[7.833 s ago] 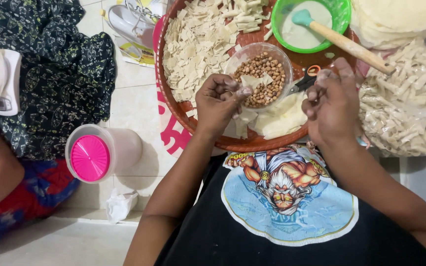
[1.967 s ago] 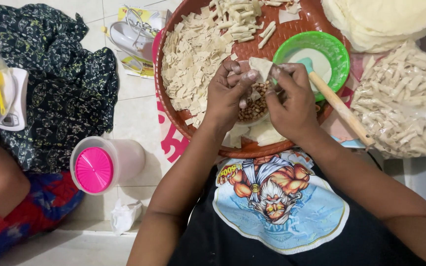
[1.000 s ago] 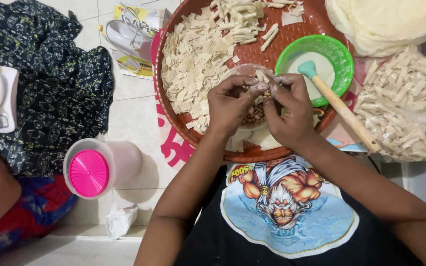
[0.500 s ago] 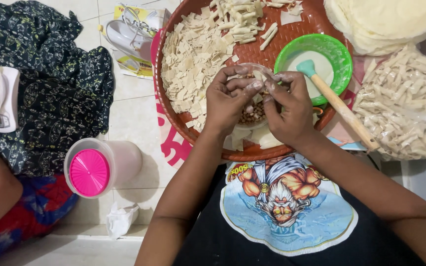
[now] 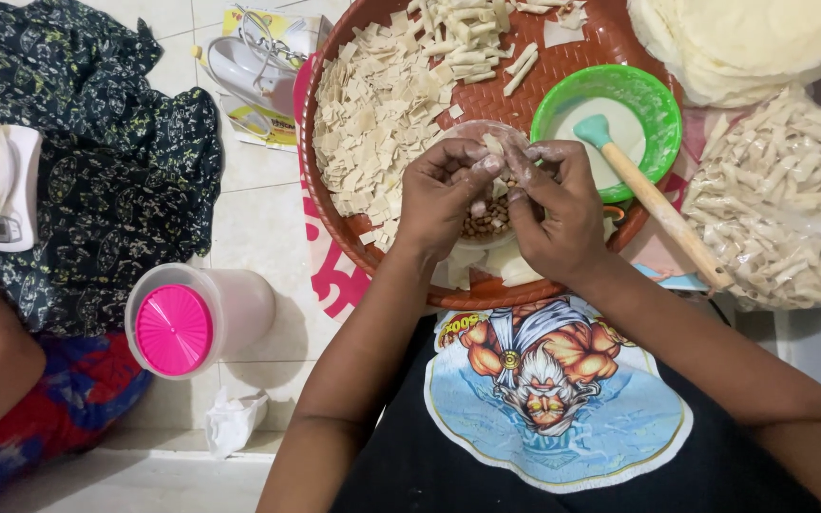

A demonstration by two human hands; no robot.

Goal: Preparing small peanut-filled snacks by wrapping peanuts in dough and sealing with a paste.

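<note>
peanuts in clear bowl

Small pale pastry piece, pinched between fingertips of both hands, above clear bowl of peanuts

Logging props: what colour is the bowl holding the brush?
Bright green bowl, white paste inside; head view shows it.

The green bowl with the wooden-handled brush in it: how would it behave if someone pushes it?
The green bowl looks like light plastic, so it would probably slide easily on the woven tray. The long brush overhangs its rim, so it may tip or fall out.
</note>
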